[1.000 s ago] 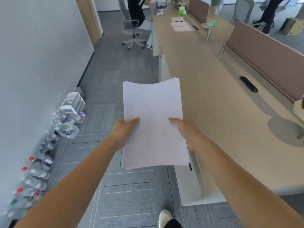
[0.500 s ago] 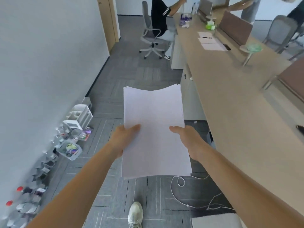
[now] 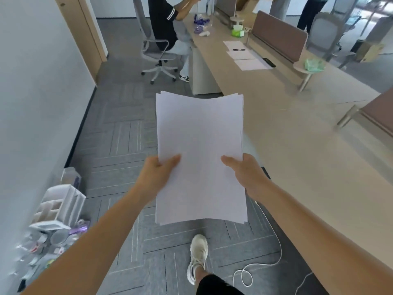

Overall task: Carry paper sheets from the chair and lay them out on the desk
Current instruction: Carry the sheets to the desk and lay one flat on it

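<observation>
Carrying: sheets [image 3: 200, 145], long axis ahead, gripped edgewise by fingers of left hand [image 3: 156, 177] and right hand [image 3: 247, 177].
Table [image 3: 308, 156]: rightward, nearer right hand.

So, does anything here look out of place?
A loose white cord trails across the floor beside the walker's shoe, a possible trip hazard. Clutter lies heaped along the left wall. The held paper stack is slightly fanned.

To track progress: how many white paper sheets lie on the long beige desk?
3, in a row: far sheet under a black pen, middle sheet, near sheet. Others farther along may be hidden.
</observation>
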The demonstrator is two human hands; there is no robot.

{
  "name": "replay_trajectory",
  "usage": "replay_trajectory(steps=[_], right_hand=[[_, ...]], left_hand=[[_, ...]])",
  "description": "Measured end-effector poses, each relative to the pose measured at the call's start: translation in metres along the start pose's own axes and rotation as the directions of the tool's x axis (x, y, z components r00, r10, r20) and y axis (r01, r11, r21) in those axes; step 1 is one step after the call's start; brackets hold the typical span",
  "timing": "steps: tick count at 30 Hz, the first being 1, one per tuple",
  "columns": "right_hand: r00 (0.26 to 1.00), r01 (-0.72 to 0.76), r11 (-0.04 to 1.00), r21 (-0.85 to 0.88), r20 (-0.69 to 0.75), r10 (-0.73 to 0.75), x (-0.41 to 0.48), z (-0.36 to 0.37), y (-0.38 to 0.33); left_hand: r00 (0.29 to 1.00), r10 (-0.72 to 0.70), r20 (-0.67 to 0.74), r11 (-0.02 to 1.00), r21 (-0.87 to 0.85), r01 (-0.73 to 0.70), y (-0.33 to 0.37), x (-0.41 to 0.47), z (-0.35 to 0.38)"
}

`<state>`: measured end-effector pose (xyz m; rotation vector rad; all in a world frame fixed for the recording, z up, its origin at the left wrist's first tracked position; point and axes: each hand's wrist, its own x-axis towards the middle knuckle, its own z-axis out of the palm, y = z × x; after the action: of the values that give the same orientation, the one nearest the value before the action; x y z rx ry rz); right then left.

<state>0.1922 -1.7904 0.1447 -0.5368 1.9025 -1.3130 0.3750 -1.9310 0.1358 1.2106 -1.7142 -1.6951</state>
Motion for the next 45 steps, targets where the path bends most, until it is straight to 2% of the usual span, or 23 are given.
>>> replay_trajectory(steps=[9,14,18,26,35,39,45], right_hand=[[1.000,-0.023,0.988,0.151,0.011,0.021,0.223,0.048,-0.108],[1.000,0.006,0.992,0.126,0.010,-0.007,0.337,0.095,-0.158],[0.999,0.038,0.997,0.073,-0.016,-0.037,0.428,0.133,-0.191],[0.976,0.083,0.989,0.118,-0.209,-0.057,0.565,0.158,-0.274],[0.909,0.140,0.968,0.209,-0.415,-0.042,0.728,0.124,-0.300],[0.897,0.157,0.954,0.257,-0.441,-0.029,0.809,0.087,-0.313],[0.872,0.203,0.891,0.405,-0.488,0.023,0.894,0.032,-0.337]], left_hand=[[0.996,0.069,-0.053,0.995,0.068,-0.066,0.082,0.230,-0.035],[0.993,0.103,-0.050,0.994,0.048,-0.101,0.100,0.349,-0.078],[0.991,0.130,0.014,0.991,0.011,-0.130,0.111,0.462,-0.105],[0.963,0.190,0.193,0.980,0.028,-0.199,0.188,0.654,-0.123],[0.922,0.234,0.308,0.970,-0.011,-0.243,0.238,0.830,-0.058],[0.912,0.229,0.341,0.964,0.051,-0.261,0.270,0.914,-0.012],[0.882,0.244,0.404,0.958,0.042,-0.285,0.315,1.004,0.055]])
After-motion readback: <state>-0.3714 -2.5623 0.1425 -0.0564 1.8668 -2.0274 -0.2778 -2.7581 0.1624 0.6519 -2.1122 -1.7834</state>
